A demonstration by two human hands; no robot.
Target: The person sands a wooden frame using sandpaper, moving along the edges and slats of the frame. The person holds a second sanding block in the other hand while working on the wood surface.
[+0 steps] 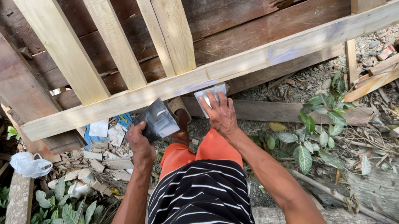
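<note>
My left hand (140,143) holds a flat grey metal blade (157,120) smeared with pale filler, just below a long pale wooden rail (267,56). My right hand (221,113) presses a second small metal scraper (209,96) flat against the underside of that rail, where a whitish patch of filler shows. Both blades are close together, about a hand's width apart. Below them are my orange shorts and black striped shirt.
Upright pale slats (107,32) cross dark old boards (241,31) behind the rail. Rubble, broken tiles (99,159) and a white plastic bag (30,165) lie on the ground at left. Green leafy plants (321,128) and loose timber lie at right.
</note>
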